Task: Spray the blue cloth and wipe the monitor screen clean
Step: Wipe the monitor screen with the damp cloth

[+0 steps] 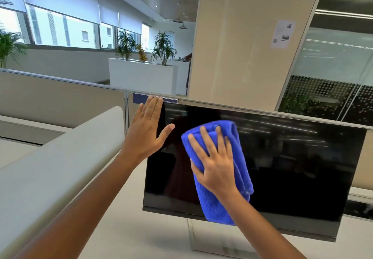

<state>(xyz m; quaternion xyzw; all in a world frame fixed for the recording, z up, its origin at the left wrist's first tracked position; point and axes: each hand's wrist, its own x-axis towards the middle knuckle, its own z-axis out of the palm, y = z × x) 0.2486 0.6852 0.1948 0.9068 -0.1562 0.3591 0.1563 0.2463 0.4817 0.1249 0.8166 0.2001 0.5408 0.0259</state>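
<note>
A black monitor (292, 168) stands on a pale desk, its dark screen off and reflecting the room. A folded blue cloth (232, 137) lies flat against the left half of the screen. My right hand (214, 164) presses on the cloth with fingers spread, the cloth hanging below the palm past the monitor's lower edge. My left hand (147, 129) is flat and open at the monitor's upper left corner, fingers behind the edge and the thumb over the front of the screen. No spray bottle is in view.
A grey desk partition (60, 101) runs behind the monitor, and a curved pale divider (60, 158) rises on the left. The monitor's stand (212, 244) rests on the desk. A beige column (242, 36), glass wall and white planters (141, 75) stand beyond.
</note>
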